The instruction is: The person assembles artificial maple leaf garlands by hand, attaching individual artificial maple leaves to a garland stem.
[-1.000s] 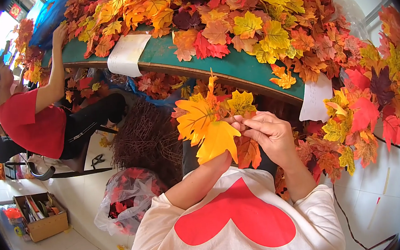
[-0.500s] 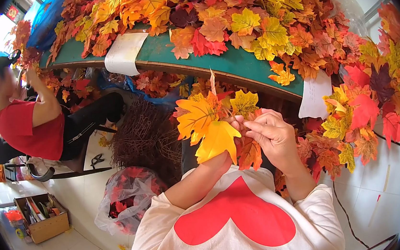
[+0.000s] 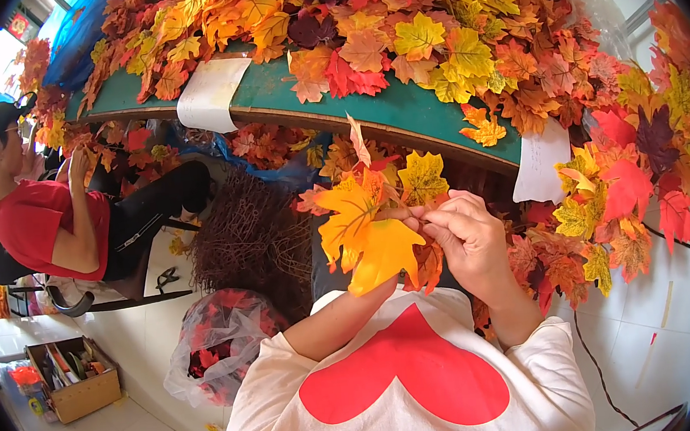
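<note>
A bunch of artificial maple leaves (image 3: 368, 234), yellow and orange, sits in front of my chest. My left hand (image 3: 406, 216) is mostly hidden behind the leaves and grips their stems. My right hand (image 3: 470, 237) pinches the same stems from the right, fingers closed on them. A green-topped table (image 3: 388, 103) lies just beyond, covered with heaps of red, orange and yellow leaves (image 3: 444, 40).
A bundle of brown twigs (image 3: 251, 233) leans under the table. A clear bag of red leaves (image 3: 220, 344) stands on the floor at my left. A person in a red shirt (image 3: 51, 227) sits further left. A cardboard box (image 3: 74, 379) is on the floor. White paper sheets (image 3: 213, 93) hang off the table edge.
The person in red has drawn the arm back from the table and now holds leaves close in. My hands and the leaf bunch have barely shifted.
</note>
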Demonstrator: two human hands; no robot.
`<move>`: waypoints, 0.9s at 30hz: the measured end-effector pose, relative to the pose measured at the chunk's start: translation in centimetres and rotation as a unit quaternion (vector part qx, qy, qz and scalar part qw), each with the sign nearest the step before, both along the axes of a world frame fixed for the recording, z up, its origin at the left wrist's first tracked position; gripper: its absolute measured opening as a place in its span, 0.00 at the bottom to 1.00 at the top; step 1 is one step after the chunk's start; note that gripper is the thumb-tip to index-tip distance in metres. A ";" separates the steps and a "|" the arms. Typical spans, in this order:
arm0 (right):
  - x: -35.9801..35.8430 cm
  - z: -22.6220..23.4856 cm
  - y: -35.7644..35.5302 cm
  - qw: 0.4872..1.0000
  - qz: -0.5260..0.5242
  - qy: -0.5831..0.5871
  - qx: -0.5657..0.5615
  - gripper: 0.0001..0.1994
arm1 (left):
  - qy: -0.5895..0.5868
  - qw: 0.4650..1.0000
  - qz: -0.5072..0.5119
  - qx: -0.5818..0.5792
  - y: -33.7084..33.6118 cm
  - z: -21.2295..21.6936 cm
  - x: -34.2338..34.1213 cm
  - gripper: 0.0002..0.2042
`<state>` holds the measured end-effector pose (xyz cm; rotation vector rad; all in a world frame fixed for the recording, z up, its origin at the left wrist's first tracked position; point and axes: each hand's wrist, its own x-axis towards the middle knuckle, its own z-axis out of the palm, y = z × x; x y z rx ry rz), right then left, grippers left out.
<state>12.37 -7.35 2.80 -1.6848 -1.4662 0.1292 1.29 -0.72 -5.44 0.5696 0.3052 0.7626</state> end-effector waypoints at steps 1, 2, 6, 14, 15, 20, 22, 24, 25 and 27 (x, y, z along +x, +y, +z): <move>-0.1 0.0 0.0 1.000 -0.002 -0.001 0.000 0.07 | -0.025 0.999 0.019 -0.008 -0.2 -0.2 0.1 0.07; -0.2 0.1 0.0 1.000 0.001 -0.020 0.002 0.06 | -0.026 0.999 0.017 -0.008 -0.3 -0.2 0.0 0.07; -0.6 0.1 0.1 0.997 -0.004 -0.079 0.005 0.07 | -0.053 0.995 -0.010 -0.087 -0.2 -1.1 0.1 0.06; -1.0 -0.5 0.1 1.000 -0.010 -0.002 0.027 0.05 | -0.087 0.995 0.008 -0.040 -0.6 -1.4 0.0 0.09; -0.9 -0.5 0.2 1.000 -0.011 -0.002 0.026 0.05 | -0.086 0.995 0.007 -0.041 -0.3 -2.0 0.0 0.09; 0.3 -0.2 0.3 0.999 0.010 0.038 -0.028 0.03 | 0.111 0.980 -0.047 0.158 -0.5 -1.6 -0.4 0.20; 0.6 0.1 0.6 0.998 0.018 0.053 -0.032 0.02 | -0.098 0.989 -0.109 0.026 0.0 -3.8 0.2 0.20; 0.7 0.2 0.8 0.996 0.035 0.065 -0.044 0.01 | -0.295 0.933 -0.169 -0.116 0.2 -5.8 0.0 0.20; 0.8 0.0 0.9 0.997 0.020 0.062 -0.042 0.01 | -0.148 0.976 -0.112 -0.111 0.3 -6.3 -0.7 0.21; 1.2 -0.2 0.8 0.997 0.039 0.058 -0.036 0.02 | 0.001 0.993 -0.066 -0.096 0.4 -4.8 -0.8 0.22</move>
